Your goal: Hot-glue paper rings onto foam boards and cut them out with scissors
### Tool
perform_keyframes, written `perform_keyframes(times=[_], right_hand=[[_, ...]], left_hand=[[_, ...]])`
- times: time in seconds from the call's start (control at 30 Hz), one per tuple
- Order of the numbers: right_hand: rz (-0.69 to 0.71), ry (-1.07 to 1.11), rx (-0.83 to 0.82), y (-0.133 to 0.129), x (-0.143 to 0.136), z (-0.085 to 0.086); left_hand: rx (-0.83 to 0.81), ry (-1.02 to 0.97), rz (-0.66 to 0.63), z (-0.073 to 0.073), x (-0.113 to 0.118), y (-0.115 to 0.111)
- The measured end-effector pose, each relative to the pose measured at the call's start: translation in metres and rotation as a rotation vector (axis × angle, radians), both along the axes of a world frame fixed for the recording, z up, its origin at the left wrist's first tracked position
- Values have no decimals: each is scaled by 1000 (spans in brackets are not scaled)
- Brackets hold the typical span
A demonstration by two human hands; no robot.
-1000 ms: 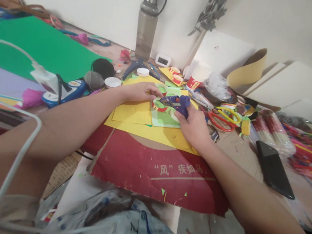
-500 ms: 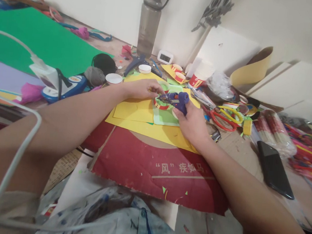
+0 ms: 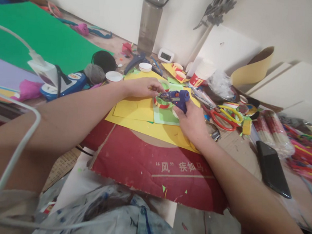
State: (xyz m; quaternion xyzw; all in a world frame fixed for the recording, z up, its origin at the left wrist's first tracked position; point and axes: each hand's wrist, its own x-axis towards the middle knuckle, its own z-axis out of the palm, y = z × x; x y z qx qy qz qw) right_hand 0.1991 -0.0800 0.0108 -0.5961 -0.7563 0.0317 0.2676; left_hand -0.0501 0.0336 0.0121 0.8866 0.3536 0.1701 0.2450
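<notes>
My right hand (image 3: 192,120) is wrapped round a dark blue glue gun (image 3: 177,97), whose nozzle points left toward my left hand (image 3: 144,87). The fingers of my left hand are pinched near the nozzle; what they hold, if anything, is too small to make out. Just below the nozzle a red-rimmed paper ring (image 3: 161,103) rests on a light green sheet (image 3: 167,117). Yellow paper (image 3: 134,109) lies under the green sheet and both hands. Beneath the yellow paper is a red cardboard panel (image 3: 141,159).
Behind stand a grey bottle (image 3: 149,25), a small clock (image 3: 166,55) and a paper cup (image 3: 199,77). Red-handled scissors (image 3: 222,121) and a black phone (image 3: 273,169) lie to the right. A white cable (image 3: 19,152) crosses the left arm.
The view has shifted very slightly. Both hands and the glue gun stay in almost the same place, with the glue gun marginally lower and turned a little.
</notes>
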Motion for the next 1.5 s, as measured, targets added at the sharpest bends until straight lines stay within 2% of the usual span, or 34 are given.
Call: perform_keyframes(times=[0.2, 0.53, 0.93, 1.17, 1.5], right_hand=[[-57, -61, -76, -3, -4, 7], [-54, -19, -58, -5, -1, 5], [62, 26, -33, 0, 3, 0], [24, 68, -14, 5, 5, -1], [-37, 45, -28, -2, 3, 1]], left_hand=[[-6, -18, 3, -2, -1, 2], [28, 57, 16, 3, -1, -4], [59, 76, -5, 6, 0, -5], [53, 94, 17, 6, 1, -5], [39, 86, 28, 5, 0, -4]])
